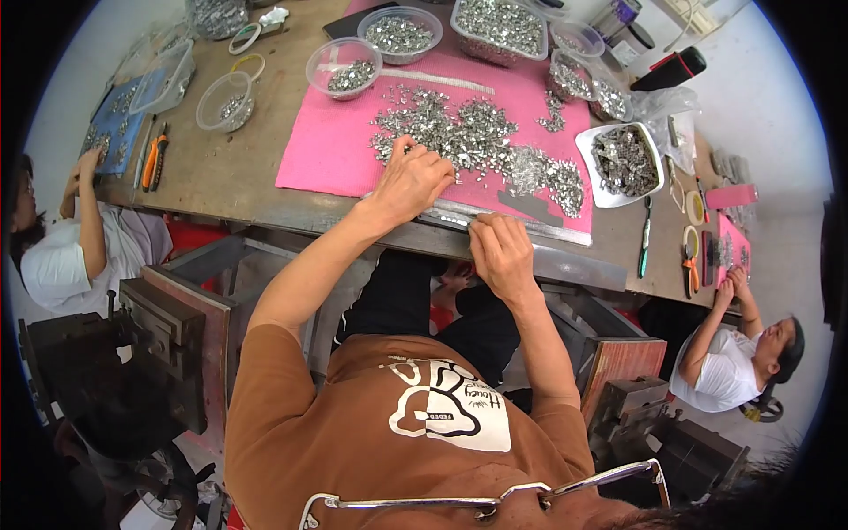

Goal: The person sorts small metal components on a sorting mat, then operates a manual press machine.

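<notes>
My left hand [412, 184] is at the near edge of a loose pile of small silvery metal pieces [459, 128]. Its fingers are curled together, and whatever they pinch is too small to make out. Close by, my right hand [503, 254] is bent over the table's front edge, fingertips pressed together at a narrow metal strip [450, 214]. Anything between those fingertips is hidden. Pile and strip lie on a pink mat [318, 150], the strip along its near edge.
Tubs of metal pieces, among them a round tub [344, 69] and a square tub [499, 31], stand behind the pile. A white bowl [652, 181] holds darker pieces. Orange-handled pliers [155, 159] lie left, a green-handled tool [644, 238] right. Co-workers sit on both sides; bench vises [159, 344] flank me.
</notes>
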A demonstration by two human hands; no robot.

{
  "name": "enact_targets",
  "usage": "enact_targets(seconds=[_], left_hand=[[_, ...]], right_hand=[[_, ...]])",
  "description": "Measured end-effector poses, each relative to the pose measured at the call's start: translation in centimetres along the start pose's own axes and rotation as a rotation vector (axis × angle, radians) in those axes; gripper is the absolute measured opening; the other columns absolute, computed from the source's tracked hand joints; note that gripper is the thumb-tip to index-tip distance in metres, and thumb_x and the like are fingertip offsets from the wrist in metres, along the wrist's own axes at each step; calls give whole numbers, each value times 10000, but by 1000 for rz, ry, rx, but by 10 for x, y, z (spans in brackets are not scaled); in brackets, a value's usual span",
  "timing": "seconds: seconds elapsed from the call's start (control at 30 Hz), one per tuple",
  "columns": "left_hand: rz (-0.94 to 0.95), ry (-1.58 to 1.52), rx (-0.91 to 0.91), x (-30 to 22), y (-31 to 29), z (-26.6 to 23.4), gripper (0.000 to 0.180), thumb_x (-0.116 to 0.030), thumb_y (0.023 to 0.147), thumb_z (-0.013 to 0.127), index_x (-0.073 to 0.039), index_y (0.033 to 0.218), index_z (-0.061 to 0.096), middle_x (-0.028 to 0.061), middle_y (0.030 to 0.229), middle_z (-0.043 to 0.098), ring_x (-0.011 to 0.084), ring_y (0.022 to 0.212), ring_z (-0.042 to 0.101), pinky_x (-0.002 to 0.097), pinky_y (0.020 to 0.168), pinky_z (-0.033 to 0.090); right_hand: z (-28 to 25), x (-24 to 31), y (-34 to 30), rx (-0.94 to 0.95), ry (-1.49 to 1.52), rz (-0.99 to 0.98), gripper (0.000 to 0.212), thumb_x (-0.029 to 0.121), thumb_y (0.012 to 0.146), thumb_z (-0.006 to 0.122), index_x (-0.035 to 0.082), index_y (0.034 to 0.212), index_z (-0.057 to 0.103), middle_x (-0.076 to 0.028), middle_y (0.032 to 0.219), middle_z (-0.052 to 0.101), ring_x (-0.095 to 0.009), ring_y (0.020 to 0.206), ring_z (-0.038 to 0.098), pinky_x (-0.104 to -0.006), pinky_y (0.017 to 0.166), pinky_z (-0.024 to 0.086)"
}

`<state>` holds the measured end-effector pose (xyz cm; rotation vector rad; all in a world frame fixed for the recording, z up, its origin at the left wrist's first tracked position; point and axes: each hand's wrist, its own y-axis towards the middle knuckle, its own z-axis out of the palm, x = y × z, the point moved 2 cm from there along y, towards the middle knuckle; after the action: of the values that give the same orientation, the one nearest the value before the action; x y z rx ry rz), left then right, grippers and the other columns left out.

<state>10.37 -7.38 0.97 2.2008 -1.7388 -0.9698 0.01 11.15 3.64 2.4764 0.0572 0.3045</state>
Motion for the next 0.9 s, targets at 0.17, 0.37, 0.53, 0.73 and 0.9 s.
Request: enact_targets(seconds=[0.17, 0.37, 0.53, 0.73, 0.9], left_hand=[[18, -43, 28, 0, -2, -6, 83, -172, 885, 731, -96, 904, 704, 39, 839, 670, 230, 887, 616, 459, 983, 355], [-1, -3, 0, 0, 0, -1, 64, -155, 884, 727, -95, 887, 704, 43, 848, 664, 236, 902, 616, 465, 984, 353], [-5, -6, 25, 2, -1, -2, 87, -174, 891, 724, -94, 925, 726, 36, 858, 664, 227, 902, 618, 445, 985, 361], [-21, -9, -18, -5, -2, -3, 55, -137, 860, 735, -96, 888, 712, 47, 847, 647, 240, 906, 606, 453, 976, 354], [-36, 7, 35, -4, 0, 1, 70, -120, 862, 724, -83, 909, 686, 66, 885, 627, 255, 928, 594, 455, 948, 360]], right_hand=[[-7, -16, 7, 106, 183, 68, 82, 48, 850, 714, 31, 917, 669, -93, 895, 643, -279, 876, 625, -409, 803, 466], [31, -37, 47, 71, 111, 189, 76, 65, 839, 744, 20, 858, 685, -117, 795, 629, -324, 792, 614, -434, 744, 461], [49, -47, 50, 152, 117, 277, 124, 106, 828, 762, 17, 831, 676, -125, 798, 637, -331, 821, 627, -448, 736, 466], [46, -46, 49, 139, 71, 209, 141, 138, 835, 758, 29, 831, 668, -114, 808, 658, -325, 825, 637, -445, 729, 455], [51, -48, 53, 212, 129, 283, 104, 114, 837, 733, 42, 842, 658, -115, 854, 658, -310, 864, 646, -434, 810, 442]])
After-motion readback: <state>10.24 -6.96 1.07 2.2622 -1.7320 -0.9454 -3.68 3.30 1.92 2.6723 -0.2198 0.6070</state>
